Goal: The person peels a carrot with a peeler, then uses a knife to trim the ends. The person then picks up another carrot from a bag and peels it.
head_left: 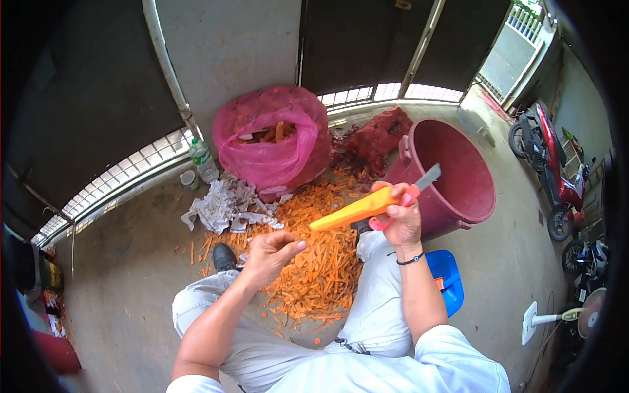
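My right hand (404, 223) is closed around a peeled orange carrot (354, 211) and a knife with a pink handle. The knife's grey blade (429, 177) sticks out up and to the right, and the carrot's narrow end points left. Near that narrow end, apart from it, is my left hand (270, 259). Its fingers are curled, with the thumb against the index finger, and nothing shows in them. Below both hands a heap of orange peelings (314, 281) lies on the floor between my legs.
A pink mesh sack (282, 157) of carrots stands ahead, beside crumpled paper (226, 204) and a plastic bottle (202, 159). A dark red tub (468, 170) is at right, with a red mesh sack (380, 141) behind it. A blue container (447, 272) sits by my right leg.
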`<state>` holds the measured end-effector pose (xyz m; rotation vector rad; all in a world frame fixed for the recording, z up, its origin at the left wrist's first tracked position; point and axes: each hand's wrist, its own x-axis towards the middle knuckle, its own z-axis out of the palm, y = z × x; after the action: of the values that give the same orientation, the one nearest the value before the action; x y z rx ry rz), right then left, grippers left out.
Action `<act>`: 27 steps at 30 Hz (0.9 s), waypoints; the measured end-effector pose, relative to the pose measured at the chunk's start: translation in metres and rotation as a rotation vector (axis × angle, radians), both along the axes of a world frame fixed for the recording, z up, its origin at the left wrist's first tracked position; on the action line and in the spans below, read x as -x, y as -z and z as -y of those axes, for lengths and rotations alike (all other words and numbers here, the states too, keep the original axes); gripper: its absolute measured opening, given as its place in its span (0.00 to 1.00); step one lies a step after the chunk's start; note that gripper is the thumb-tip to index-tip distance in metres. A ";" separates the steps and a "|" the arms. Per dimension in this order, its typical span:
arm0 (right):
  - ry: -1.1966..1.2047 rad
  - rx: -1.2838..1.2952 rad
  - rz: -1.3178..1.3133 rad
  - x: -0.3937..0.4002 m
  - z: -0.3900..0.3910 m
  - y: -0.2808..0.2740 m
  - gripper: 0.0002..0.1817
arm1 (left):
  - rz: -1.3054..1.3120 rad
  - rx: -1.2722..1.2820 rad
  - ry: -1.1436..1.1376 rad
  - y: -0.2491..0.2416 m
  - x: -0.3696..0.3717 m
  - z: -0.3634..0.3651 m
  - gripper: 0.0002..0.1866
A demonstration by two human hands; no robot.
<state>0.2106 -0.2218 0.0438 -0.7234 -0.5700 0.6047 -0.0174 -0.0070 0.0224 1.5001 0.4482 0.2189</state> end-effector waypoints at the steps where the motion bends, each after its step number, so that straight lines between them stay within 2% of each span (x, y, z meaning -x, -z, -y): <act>1: 0.040 -0.030 0.029 -0.012 0.009 -0.001 0.17 | 0.015 -0.001 0.010 0.001 0.001 -0.002 0.10; 3: 0.087 -0.068 0.061 -0.026 0.030 -0.007 0.20 | 0.074 0.119 -0.028 0.000 0.001 -0.007 0.10; 13: 0.330 -0.080 0.236 -0.058 0.113 -0.035 0.18 | -0.033 -0.127 0.057 0.004 -0.007 -0.003 0.13; 15: 0.392 -0.072 0.244 -0.066 0.129 -0.037 0.18 | -0.059 -0.402 0.051 -0.001 -0.007 0.003 0.13; 17: 0.592 0.025 0.209 -0.080 0.147 -0.032 0.18 | -0.087 -0.464 0.090 -0.002 -0.007 0.003 0.15; 19: 0.680 0.047 0.213 -0.089 0.156 -0.032 0.18 | -0.038 -0.822 0.175 -0.006 -0.008 0.005 0.15; 22: 0.986 0.282 0.121 -0.110 0.174 -0.017 0.16 | -0.075 -0.904 0.264 -0.007 -0.007 0.005 0.17; 25: 1.104 0.297 0.163 -0.141 0.190 0.020 0.16 | -0.124 -0.982 0.349 -0.004 -0.006 0.003 0.19; 26: 1.068 0.408 0.156 -0.144 0.199 0.028 0.13 | -0.148 -0.997 0.384 -0.004 -0.005 0.003 0.19; 27: 1.066 0.410 0.152 -0.139 0.197 0.026 0.13 | -0.153 -0.997 0.385 -0.005 -0.005 0.002 0.19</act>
<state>0.3499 -0.4191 0.0180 -1.3223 -0.1292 -0.3483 -0.0122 -0.0095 0.0270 2.5554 0.1437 0.0056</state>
